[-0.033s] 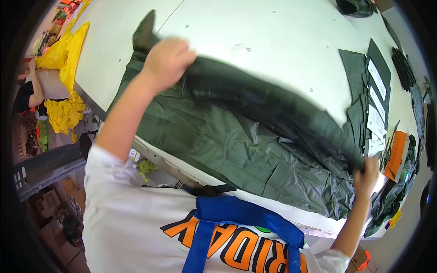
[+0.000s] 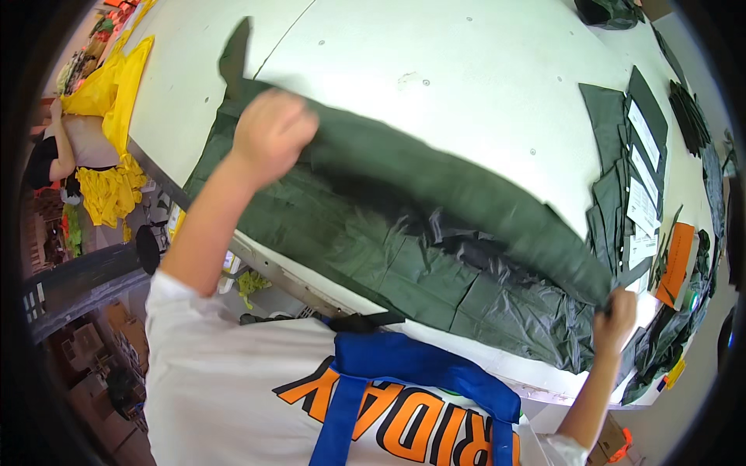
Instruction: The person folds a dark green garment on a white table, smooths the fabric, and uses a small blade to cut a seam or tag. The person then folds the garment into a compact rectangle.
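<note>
A large dark green coated-fabric piece (image 2: 412, 272), wrinkled and shiny in places, lies spread along the near side of the white table. My left hand (image 2: 273, 133) is closed on its far edge near the left end. At the right end, my right hand (image 2: 615, 320) pinches the same edge. Between both hands a long fold of the fabric is raised in an arc, slightly blurred, with darker shadow beneath. A narrow pointed strip of the fabric sticks up past my left hand. My fingertips are partly hidden by the cloth.
On the right of the white table (image 2: 466, 85) lie stacked dark green cut pieces (image 2: 610, 194) with white printed papers (image 2: 643, 186). An orange box (image 2: 674, 266) is beside them. At far left a person (image 2: 66, 151) is among yellow fabric (image 2: 109, 93).
My left hand has moved slightly down and left. The raised fold has come lower toward me, and its edge looks less blurred. My right hand has dropped a little.
</note>
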Demonstrator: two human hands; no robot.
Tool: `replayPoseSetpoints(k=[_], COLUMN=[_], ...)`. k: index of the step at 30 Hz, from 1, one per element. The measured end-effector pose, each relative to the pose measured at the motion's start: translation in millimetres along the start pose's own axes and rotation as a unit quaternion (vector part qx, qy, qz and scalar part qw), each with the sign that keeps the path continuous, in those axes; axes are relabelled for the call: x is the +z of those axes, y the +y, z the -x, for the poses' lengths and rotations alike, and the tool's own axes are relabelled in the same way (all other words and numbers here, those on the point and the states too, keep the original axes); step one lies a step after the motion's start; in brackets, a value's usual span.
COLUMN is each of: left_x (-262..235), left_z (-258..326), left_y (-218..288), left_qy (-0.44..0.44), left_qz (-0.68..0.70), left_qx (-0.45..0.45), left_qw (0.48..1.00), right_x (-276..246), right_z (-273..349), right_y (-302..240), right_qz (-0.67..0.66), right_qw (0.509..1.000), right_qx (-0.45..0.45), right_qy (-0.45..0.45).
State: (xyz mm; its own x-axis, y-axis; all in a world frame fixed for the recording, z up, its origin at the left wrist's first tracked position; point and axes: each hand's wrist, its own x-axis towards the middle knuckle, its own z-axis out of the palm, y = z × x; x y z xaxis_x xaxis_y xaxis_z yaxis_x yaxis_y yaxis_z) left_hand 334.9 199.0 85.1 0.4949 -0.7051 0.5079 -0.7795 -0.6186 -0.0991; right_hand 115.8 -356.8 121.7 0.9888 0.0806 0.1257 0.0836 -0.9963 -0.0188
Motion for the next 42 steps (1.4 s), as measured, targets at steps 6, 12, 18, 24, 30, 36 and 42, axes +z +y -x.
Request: replayPoseSetpoints(k=[6, 12, 18, 24, 30, 36, 42], left_x=[-39.4, -25.0, 29.1, 37.5, 46.2, 51.2, 53.6], left_z=[120.9, 78.8, 107.0, 107.1, 113.8, 109.4, 105.6], left_y=[112.3, 160.3, 214.9, 215.9, 216.2, 216.7, 213.4], left_qy=[-0.258, -0.112, -0.298, -0.276, -0.268, -0.263, -0.258], left_qz=[0.15, 0.203, 0.078, 0.066, 0.063, 0.065, 0.076], left_qx=[-0.136, -0.161, -0.174, -0.151, -0.158, -0.136, -0.133], left_qw=[0.945, 0.959, 0.935, 0.947, 0.948, 0.953, 0.954], right_x=[46.7, 77.4, 50.9, 68.8, 84.0, 107.4, 111.3], right_z=[120.6, 128.1, 120.9, 113.5, 96.3, 107.7, 122.0], right_y=[-74.5, -65.5, -32.5, 153.6, 206.7, 217.6, 216.3], right_qz=[-0.056, -0.066, -0.206, -0.033, -0.178, -0.22, -0.07], right_qw=[0.993, 0.992, 0.968, 0.981, 0.969, 0.955, 0.987], right_qx=[-0.042, -0.111, -0.094, 0.178, 0.124, 0.197, 0.14], right_qy=[-0.091, -0.012, -0.11, 0.075, -0.121, 0.024, 0.026])
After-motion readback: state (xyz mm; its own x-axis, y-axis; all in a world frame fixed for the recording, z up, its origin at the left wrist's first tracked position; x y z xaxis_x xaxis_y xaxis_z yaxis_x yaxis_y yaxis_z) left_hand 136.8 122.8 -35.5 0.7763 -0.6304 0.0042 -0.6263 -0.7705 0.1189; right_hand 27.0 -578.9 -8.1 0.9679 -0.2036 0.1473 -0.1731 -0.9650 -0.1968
